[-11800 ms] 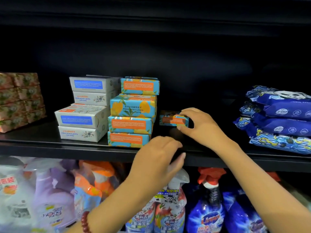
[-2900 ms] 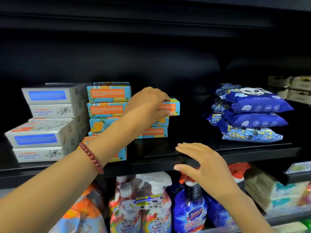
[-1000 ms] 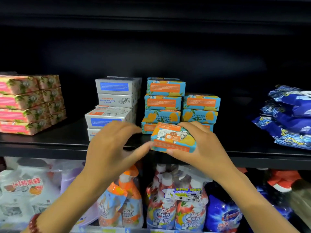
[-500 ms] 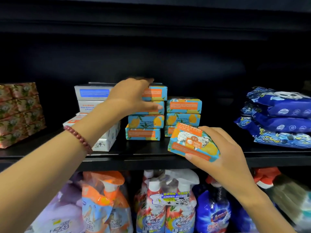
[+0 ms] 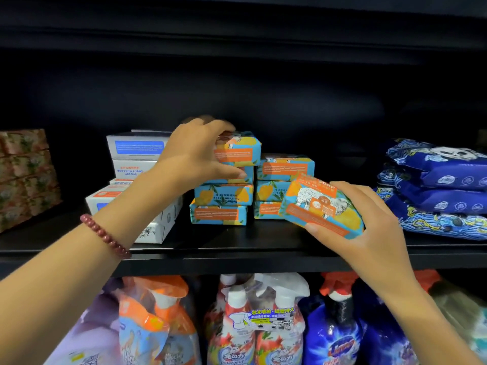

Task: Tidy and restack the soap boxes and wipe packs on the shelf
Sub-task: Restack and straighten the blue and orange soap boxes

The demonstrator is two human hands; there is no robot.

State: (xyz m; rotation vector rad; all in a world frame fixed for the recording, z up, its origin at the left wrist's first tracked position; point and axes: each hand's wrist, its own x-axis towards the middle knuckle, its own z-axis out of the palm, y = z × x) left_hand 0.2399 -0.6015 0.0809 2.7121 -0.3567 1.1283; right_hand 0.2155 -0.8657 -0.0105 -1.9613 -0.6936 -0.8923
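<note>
Two stacks of blue-and-orange soap boxes stand mid-shelf, the left stack taller than the right stack. My left hand grips the top box of the left stack, which sits tilted. My right hand holds another blue-and-orange soap box tilted in front of the right stack, above the shelf edge. White soap boxes are stacked to the left. Blue wipe packs lie piled at the right.
Pink floral boxes are stacked at the far left of the shelf. Below the shelf stand spray bottles and detergent refill bags. Another dark shelf overhangs above.
My left hand has closed around the top box of the left stack and tipped it. My right hand has raised its soap box closer to the right stack.
</note>
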